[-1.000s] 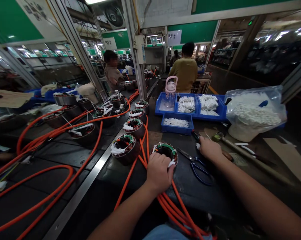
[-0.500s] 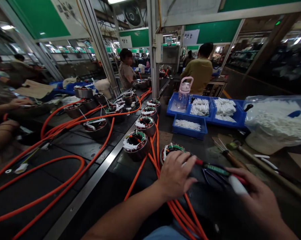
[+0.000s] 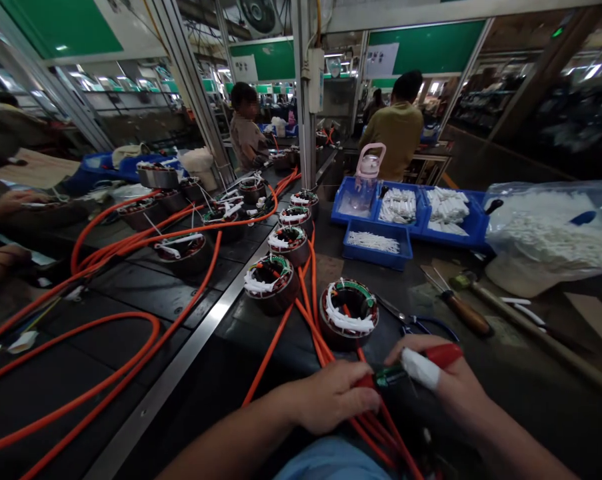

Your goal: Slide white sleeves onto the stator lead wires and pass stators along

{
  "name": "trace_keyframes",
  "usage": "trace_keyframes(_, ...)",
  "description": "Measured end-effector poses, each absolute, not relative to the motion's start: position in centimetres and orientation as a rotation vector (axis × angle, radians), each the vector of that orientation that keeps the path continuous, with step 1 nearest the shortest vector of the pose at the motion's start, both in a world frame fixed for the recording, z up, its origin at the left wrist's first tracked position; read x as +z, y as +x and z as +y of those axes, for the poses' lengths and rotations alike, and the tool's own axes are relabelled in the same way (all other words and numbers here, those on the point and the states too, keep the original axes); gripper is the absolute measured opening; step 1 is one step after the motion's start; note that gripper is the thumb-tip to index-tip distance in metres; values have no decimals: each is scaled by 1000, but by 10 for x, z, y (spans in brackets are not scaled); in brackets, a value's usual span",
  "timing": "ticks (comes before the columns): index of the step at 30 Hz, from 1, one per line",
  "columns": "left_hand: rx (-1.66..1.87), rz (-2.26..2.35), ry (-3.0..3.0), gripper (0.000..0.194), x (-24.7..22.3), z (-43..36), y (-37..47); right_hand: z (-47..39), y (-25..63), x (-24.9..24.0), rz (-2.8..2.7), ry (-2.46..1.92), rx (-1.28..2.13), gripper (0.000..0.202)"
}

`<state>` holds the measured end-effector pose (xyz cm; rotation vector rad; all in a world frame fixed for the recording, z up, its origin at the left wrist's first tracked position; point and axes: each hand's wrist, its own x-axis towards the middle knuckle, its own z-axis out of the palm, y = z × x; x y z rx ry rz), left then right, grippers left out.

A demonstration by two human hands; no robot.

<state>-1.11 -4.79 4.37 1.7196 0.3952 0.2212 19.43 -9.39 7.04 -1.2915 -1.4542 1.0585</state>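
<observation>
A red and green tool (image 3: pixel 391 375) spans the gap between my hands, low in front of me. My left hand (image 3: pixel 331 397) is closed round its left end, above the orange cables. The fingers of my right hand (image 3: pixel 443 373), one wrapped in white, grip its red right end. Just beyond them stands a round stator (image 3: pixel 348 327) with a white-sleeved bundle of wires round its top; neither hand touches it. Another stator (image 3: pixel 271 283) is to its left, first of a row running away from me.
Blue bins (image 3: pixel 378 245) of white sleeves stand behind, beside a clear bag (image 3: pixel 555 233). Scissors (image 3: pixel 391 308), blue-handled pliers (image 3: pixel 433 327), a wooden-handled tool (image 3: pixel 465 313) and a hammer (image 3: pixel 531 320) lie right. Orange cables (image 3: pixel 131 377) loop left. Co-workers sit beyond.
My left hand has left the near stator, moved down toward me and closed on the tool's left end. My right hand has drawn the tool left and down. The view has shifted slightly.
</observation>
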Motion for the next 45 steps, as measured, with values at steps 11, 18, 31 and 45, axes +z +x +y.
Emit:
trace_keyframes(11, 348, 298, 1082, 47, 13, -50, -14, -13, 197, 60, -1578, -1456, 623, 25)
trace_keyframes(18, 311, 359, 1110, 47, 14, -50, -16, 7, 191, 57, -1671, -1428, 639, 21)
trace_keyframes(31, 511, 615, 2092, 23, 52, -35, -15, -104, 227, 70, -1401, -1259, 778, 28)
trace_keyframes(45, 785, 477, 3094, 29, 54, -36, 21, -118, 198, 28, -850, -1326, 972, 28)
